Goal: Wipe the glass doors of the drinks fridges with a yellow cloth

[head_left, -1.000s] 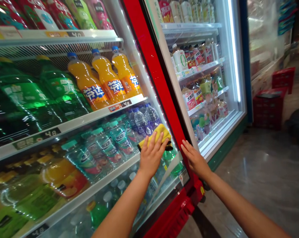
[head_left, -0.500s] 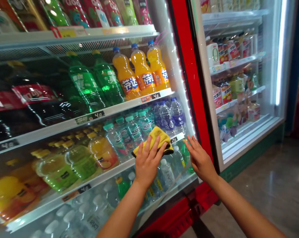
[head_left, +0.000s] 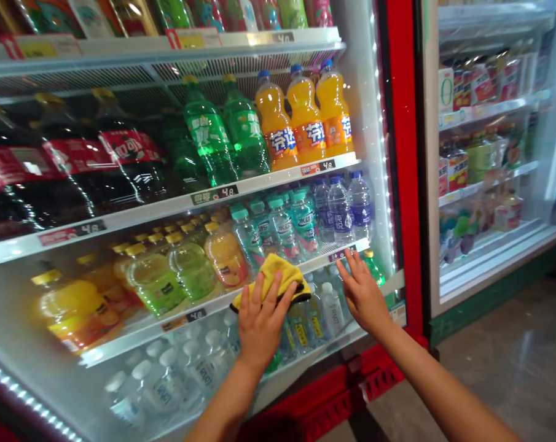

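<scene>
My yellow cloth [head_left: 278,273] with the black edge is up against the front of the red-edged fridge [head_left: 407,123], under my left hand [head_left: 262,328], which lies flat on it with the fingers a bit apart and not curled around it. Just to the right, my right hand [head_left: 366,298] has its fingers out straight, with nothing in it, but I can't tell if its tips touch the fridge front. Past my hands are small bottles with teal caps [head_left: 282,227], and 3 orange drinks [head_left: 308,113] with blue caps stand 1 shelf higher.
</scene>
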### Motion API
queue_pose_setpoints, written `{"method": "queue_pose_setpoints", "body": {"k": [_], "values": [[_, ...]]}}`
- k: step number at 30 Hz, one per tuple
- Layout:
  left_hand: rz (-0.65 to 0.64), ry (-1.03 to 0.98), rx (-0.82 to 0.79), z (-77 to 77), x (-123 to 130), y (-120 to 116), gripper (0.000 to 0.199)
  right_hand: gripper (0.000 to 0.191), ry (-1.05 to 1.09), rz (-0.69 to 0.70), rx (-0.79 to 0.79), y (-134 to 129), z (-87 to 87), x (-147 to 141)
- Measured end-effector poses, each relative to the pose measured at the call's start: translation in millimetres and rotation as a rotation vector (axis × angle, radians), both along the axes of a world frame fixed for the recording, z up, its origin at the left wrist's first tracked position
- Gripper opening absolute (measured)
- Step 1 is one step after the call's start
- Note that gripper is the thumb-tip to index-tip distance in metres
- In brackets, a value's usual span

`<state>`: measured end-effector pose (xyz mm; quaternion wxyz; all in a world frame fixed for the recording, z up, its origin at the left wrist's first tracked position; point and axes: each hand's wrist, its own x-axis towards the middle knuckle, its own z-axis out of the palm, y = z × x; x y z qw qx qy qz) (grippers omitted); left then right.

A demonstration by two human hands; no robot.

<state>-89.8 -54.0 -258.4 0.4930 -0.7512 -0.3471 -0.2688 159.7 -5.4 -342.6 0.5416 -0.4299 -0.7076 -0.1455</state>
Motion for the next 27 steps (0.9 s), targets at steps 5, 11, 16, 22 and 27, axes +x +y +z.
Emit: {"method": "queue_pose_setpoints", "body": {"k": [5, 11, 16, 22, 27], "values": [[-0.052, 0.170, -0.009, -8.1, -11, -3, 0.054, 0.088, 0.066, -0.145, -0.043, -11, 3.6, -40], [0.063, -0.138, 0.025, 2.2, -42, -19, 0.064, 0.088, 0.115, -0.211, -0.052, -19, 6.1, -81], [-0.021, 0.054, -0.045, -26.5, -59, -32, 0.054, 0.090, 0.089, -0.156, -0.013, -28, 10.8, -112], [0.098, -0.224, 0.017, -3.1, -77, -36, 0.069, 0.091, 0.041, -0.130, 0.053, -37, 13.5, -132], [0.082, -0.210, 0.010, -33.2, -95, -50, 0.066, 0.077, -0.117, -0.017, 0.205, -43, 13.7, -142]]}}
